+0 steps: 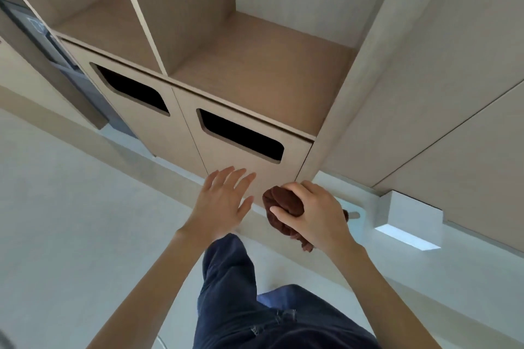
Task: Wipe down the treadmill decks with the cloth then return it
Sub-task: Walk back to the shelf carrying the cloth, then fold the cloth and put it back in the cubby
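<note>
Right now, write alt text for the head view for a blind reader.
The right hand grips a bunched brown cloth before a wooden cabinet door with a dark slot. The left hand is open beside it, fingers spread. Open shelves sit above.

I am standing indoors, facing a built-in wall unit [334,110] of pale wood laminate, the kind of storage station a gym or shared amenity room has. Up top, open cubbies [263,65] are sitting side by side. Below them, a left door [153,136] and a right door [226,170] are each showing a dark slot [241,136] cut through the front, like drop bins. Plain tall panels [453,93] are running on to my right, and a smooth pale floor [71,221] is spreading underfoot.
</note>
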The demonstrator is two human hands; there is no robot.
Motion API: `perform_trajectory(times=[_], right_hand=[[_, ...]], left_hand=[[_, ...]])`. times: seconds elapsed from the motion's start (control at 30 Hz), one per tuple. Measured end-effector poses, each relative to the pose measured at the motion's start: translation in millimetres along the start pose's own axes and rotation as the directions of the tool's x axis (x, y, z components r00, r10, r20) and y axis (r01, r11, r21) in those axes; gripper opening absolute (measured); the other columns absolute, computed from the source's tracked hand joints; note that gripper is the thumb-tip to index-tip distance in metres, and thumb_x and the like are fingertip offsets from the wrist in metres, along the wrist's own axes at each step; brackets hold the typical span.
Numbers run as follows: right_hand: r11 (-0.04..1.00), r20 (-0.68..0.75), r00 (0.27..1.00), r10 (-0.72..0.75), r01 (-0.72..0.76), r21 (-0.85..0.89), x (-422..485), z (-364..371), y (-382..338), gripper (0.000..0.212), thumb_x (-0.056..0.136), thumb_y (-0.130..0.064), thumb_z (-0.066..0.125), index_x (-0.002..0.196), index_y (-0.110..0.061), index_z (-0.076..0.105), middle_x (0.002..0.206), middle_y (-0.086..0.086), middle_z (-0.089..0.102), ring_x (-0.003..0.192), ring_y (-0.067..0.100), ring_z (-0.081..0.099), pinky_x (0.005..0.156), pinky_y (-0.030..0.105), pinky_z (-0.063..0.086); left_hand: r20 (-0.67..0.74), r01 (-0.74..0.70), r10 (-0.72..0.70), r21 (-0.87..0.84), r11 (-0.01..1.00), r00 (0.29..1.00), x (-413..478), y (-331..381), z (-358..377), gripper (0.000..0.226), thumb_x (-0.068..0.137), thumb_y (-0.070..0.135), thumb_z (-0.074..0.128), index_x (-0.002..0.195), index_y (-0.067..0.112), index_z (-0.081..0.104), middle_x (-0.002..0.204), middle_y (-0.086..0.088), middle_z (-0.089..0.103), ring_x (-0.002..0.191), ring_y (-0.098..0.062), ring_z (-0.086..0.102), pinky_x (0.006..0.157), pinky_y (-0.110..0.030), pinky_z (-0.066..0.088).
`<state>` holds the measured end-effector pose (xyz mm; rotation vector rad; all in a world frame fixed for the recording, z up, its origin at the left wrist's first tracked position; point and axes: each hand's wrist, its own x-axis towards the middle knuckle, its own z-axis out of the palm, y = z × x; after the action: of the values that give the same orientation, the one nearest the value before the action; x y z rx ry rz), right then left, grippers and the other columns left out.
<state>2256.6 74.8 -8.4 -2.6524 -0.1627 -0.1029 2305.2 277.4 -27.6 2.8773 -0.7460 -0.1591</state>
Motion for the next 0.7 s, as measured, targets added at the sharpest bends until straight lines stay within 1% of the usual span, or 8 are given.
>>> perform_trajectory(times=[0.1,0.2,0.3,0.37,0.47,0.57,0.7], right_hand=[[0.998,-0.051,0.997,0.062,-0.063,-0.022,38,10,-6,0.041,0.080,-0.051,0.065,0.107,-0.020,0.066,0.091,0.000,0.066,0.081,0.021,0.062,0.073,0.030,0.051],[0.992,-0.121,0.985,0.125,-0.128,-0.017,84,15,-18,0.038,0.079,-0.050,0.066,0.106,-0.022,0.066,0.090,-0.001,0.066,0.080,0.021,0.062,0.069,0.030,0.050],[0.983,-0.192,0.969,0.152,-0.168,-0.070,125,19,-25,0.036,0.077,-0.049,0.068,0.102,-0.024,0.066,0.090,-0.003,0.066,0.078,0.021,0.063,0.066,0.028,0.048],[0.975,-0.228,0.955,0.187,-0.210,-0.077,144,21,-29,0.035,0.076,-0.050,0.068,0.101,-0.025,0.066,0.089,-0.003,0.067,0.076,0.021,0.063,0.064,0.025,0.043],[0.962,-0.228,0.948,0.221,-0.251,-0.112,169,25,-30,0.035,0.082,-0.053,0.062,0.104,-0.026,0.064,0.091,-0.004,0.066,0.077,0.021,0.062,0.062,0.024,0.036],[0.947,-0.239,0.938,0.251,-0.289,-0.139,192,23,-26,0.037,0.085,-0.054,0.058,0.104,-0.023,0.064,0.092,-0.002,0.063,0.080,0.022,0.059,0.064,0.028,0.040],[0.939,-0.309,0.914,0.261,-0.315,-0.140,230,23,-13,0.036,0.082,-0.050,0.063,0.102,-0.020,0.065,0.090,0.002,0.064,0.081,0.026,0.061,0.068,0.031,0.041]], left_hand=[[0.007,-0.091,0.091,0.041,0.995,0.996,40,-33,-12,0.051,0.098,0.043,0.031,0.146,0.023,0.029,0.150,-0.003,0.035,0.139,-0.024,0.027,0.114,-0.043,0.020],[-0.023,-0.160,0.161,0.037,0.986,0.987,79,-67,-31,0.049,0.097,0.037,0.042,0.142,0.018,0.040,0.143,-0.008,0.045,0.134,-0.028,0.037,0.110,-0.045,0.028],[-0.043,-0.238,0.240,0.049,0.970,0.970,114,-96,-46,0.046,0.094,0.032,0.051,0.136,0.014,0.048,0.135,-0.011,0.052,0.128,-0.031,0.045,0.107,-0.046,0.034],[-0.085,-0.302,0.306,0.054,0.952,0.948,135,-111,-53,0.044,0.091,0.029,0.056,0.132,0.012,0.053,0.130,-0.011,0.057,0.122,-0.031,0.051,0.103,-0.046,0.038],[-0.081,-0.364,0.371,0.088,0.927,0.925,164,-129,-57,0.042,0.089,0.028,0.058,0.128,0.011,0.056,0.127,-0.011,0.058,0.119,-0.032,0.053,0.099,-0.047,0.041],[-0.062,-0.398,0.406,0.113,0.910,0.912,183,-139,-55,0.042,0.084,0.025,0.066,0.122,0.008,0.061,0.120,-0.013,0.063,0.113,-0.034,0.057,0.093,-0.047,0.046],[-0.054,-0.432,0.438,0.091,0.897,0.897,208,-151,-43,0.041,0.086,0.024,0.062,0.124,0.009,0.058,0.120,-0.014,0.061,0.113,-0.035,0.055,0.093,-0.048,0.045]])
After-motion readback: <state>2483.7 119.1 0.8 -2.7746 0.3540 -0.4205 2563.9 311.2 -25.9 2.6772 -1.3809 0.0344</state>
